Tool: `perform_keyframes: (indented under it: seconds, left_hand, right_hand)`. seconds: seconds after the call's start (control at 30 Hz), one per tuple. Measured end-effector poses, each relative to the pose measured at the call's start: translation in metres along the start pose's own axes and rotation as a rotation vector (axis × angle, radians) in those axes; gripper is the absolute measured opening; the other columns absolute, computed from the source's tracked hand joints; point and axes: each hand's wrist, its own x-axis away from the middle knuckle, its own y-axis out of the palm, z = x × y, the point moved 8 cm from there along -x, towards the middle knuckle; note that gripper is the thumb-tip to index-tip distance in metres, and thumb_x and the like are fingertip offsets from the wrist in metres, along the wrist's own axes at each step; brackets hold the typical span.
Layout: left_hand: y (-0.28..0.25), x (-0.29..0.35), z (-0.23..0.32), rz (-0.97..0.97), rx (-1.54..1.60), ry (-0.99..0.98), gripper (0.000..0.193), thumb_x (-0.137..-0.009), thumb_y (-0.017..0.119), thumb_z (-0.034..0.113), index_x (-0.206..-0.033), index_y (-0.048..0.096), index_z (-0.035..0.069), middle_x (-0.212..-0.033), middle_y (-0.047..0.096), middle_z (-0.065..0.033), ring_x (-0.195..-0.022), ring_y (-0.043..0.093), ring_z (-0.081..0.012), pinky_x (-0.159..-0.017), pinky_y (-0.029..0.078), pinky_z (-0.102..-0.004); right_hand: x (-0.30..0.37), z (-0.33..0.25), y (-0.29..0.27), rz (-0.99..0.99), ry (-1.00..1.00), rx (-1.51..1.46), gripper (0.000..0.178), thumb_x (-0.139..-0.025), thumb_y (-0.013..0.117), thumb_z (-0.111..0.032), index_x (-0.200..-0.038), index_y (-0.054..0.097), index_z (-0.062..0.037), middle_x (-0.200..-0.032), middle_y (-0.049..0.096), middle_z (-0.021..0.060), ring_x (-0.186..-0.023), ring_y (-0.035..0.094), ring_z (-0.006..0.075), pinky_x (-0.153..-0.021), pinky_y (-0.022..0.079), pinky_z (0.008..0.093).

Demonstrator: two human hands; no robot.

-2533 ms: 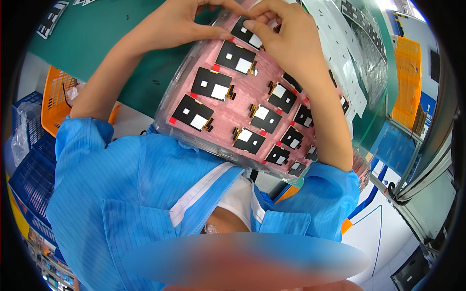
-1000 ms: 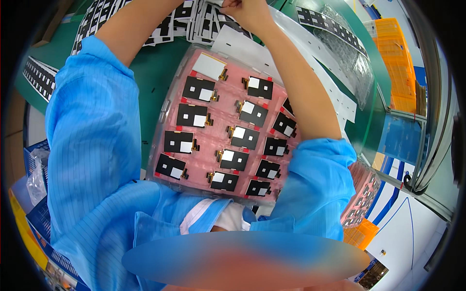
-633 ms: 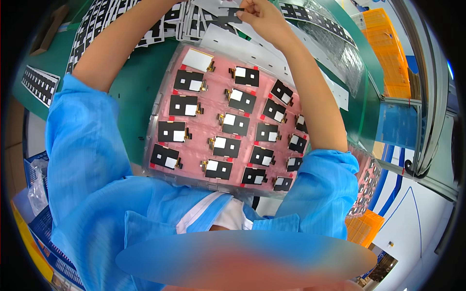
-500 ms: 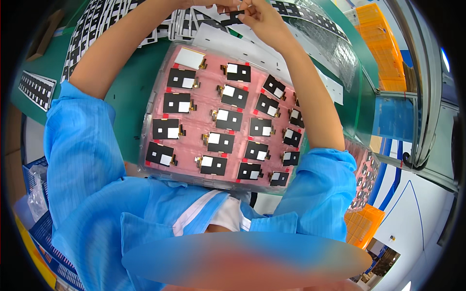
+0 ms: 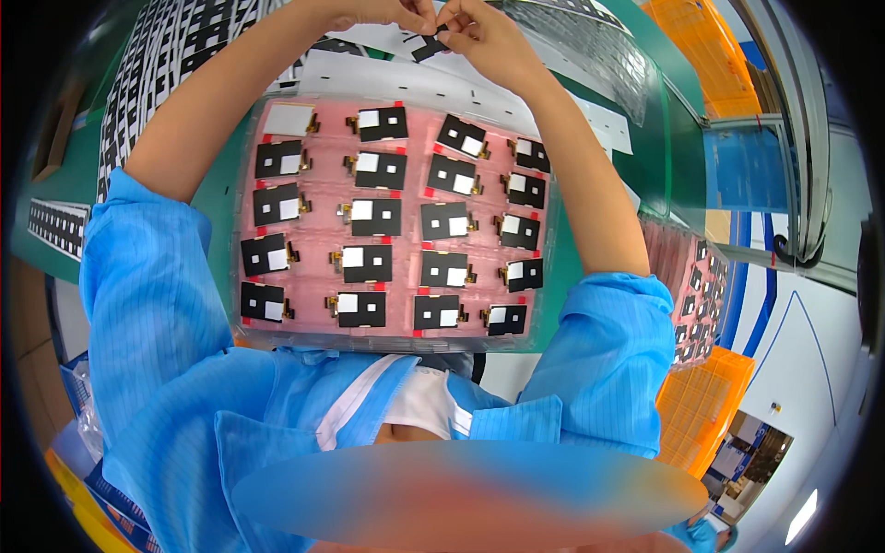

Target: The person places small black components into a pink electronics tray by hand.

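Beyond the far edge of the tray, my two hands meet at a small black die-cut sticker (image 5: 427, 48) with cutouts. My right hand (image 5: 484, 41) pinches its right side between thumb and fingers. The fingertips of my left hand (image 5: 392, 13) are closed at its upper edge; a thin dark strip shows just below them. Between my forearms lies a pink tray (image 5: 318, 221) with a clear rim, holding rows of small flat panels with gold flex connectors. Most panels bear a black piece with a white square; the far-left panel (image 5: 289, 120) is plain white.
Black-and-white sticker sheets (image 5: 198, 64) overlap at the far left, with a smaller sheet (image 5: 58, 229) at the left edge. White backing sheets (image 5: 369, 78) lie behind the tray. Clear plastic (image 5: 590, 55) is at far right. A second pink tray (image 5: 678, 263) and orange crates (image 5: 705, 405) stand right.
The view has shifted, so the tray now appears further left and straighter. Both hands remain together at the black sticker, which now hangs lower and shows more fully.
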Motion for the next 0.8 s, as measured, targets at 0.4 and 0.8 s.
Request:
perform_keyframes:
  seconds: [0.4, 0.8]
  left_hand:
    - [0.081, -0.048, 0.037, -0.218, 0.142, -0.058, 0.014, -0.093, 0.075, 0.022, -0.092, 0.072, 0.008, -0.076, 0.064, 0.0035, -0.068, 0.054, -0.0057, -0.061, 0.038, -0.0244]
    - [0.114, -0.05, 0.088, -0.233, 0.083, 0.062, 0.01, -0.088, 0.078, 0.01, -0.089, 0.072, 0.003, -0.083, 0.071, -0.0018, -0.076, 0.061, -0.0079, -0.071, 0.048, -0.0236]
  right_hand:
    - [0.061, 0.05, -0.057, 0.069, 0.099, -0.313, 0.019, -0.09, 0.069, 0.004, -0.106, 0.061, -0.0027, -0.088, 0.06, 0.0031, -0.081, 0.063, 0.0122, -0.075, 0.056, 0.0292]
    - [0.113, 0.021, -0.096, 0.105, 0.127, -0.319, 0.018, -0.09, 0.068, 0.006, -0.105, 0.064, -0.0023, -0.092, 0.062, 0.001, -0.084, 0.06, 0.0097, -0.077, 0.05, 0.0263]
